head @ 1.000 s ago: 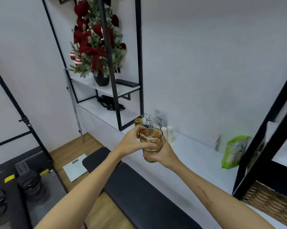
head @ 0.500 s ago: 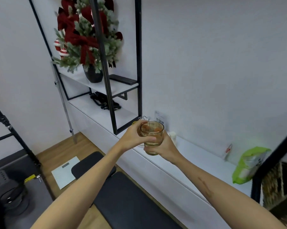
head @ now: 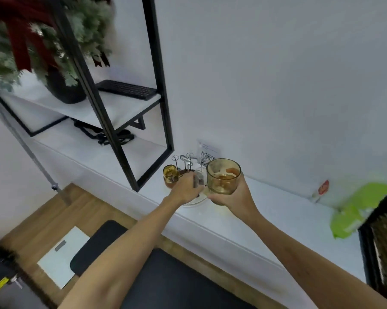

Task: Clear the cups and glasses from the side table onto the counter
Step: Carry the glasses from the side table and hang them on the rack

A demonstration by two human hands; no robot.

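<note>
While the right hand (head: 230, 197) clasped the amber glass (head: 223, 176) above the counter (head: 266, 210), just right of the white plate (head: 196, 200), the left hand (head: 184, 190) reached over that plate, its grip unclear; lowering upright onto bare counter seemed wisest.

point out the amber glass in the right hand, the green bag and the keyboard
amber glass (head: 223, 178), head view, front wall
green bag (head: 357, 210), head view, middle of its face
keyboard (head: 126, 89), head view, key area
</note>
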